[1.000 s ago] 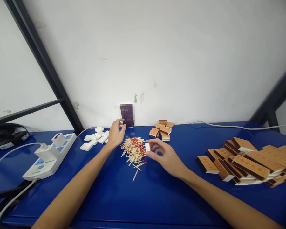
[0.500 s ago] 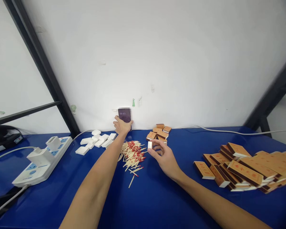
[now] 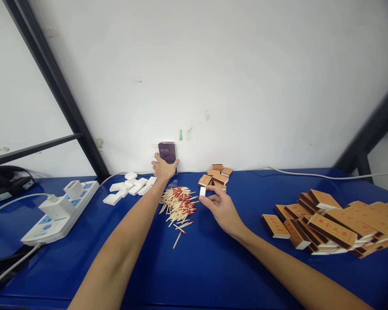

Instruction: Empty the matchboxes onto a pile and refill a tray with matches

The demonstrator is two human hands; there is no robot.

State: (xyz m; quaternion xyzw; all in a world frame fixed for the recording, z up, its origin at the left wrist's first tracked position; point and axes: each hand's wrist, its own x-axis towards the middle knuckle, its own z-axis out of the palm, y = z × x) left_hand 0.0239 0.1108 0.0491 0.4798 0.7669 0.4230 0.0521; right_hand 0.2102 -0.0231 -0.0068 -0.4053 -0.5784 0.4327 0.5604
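My left hand [image 3: 164,167] reaches to the wall and grasps a smartphone [image 3: 167,150] by its sides, fingers at the left edge and thumb at the right. The phone leans upright against the wall, its dark screen reading 19:43. In my right hand [image 3: 221,209], a small white matchbox tray [image 3: 202,191] is pinched between thumb and fingers; most of it is hidden. Loose red-tipped matches [image 3: 179,204] lie heaped between my arms. Just behind my right hand sits a small group of orange-brown matchboxes [image 3: 219,178].
White matchbox trays [image 3: 136,187] lie beyond my left forearm. A power strip [image 3: 56,228] with white plugs occupies the left side. Many matchboxes [image 3: 331,226] are piled at the right. A white cable [image 3: 294,175] runs along the wall on the blue table [image 3: 187,275].
The view has tilted slightly, lifting everything a little in the picture. The phone and my left hand have shifted slightly left; my right hand keeps the same hold.
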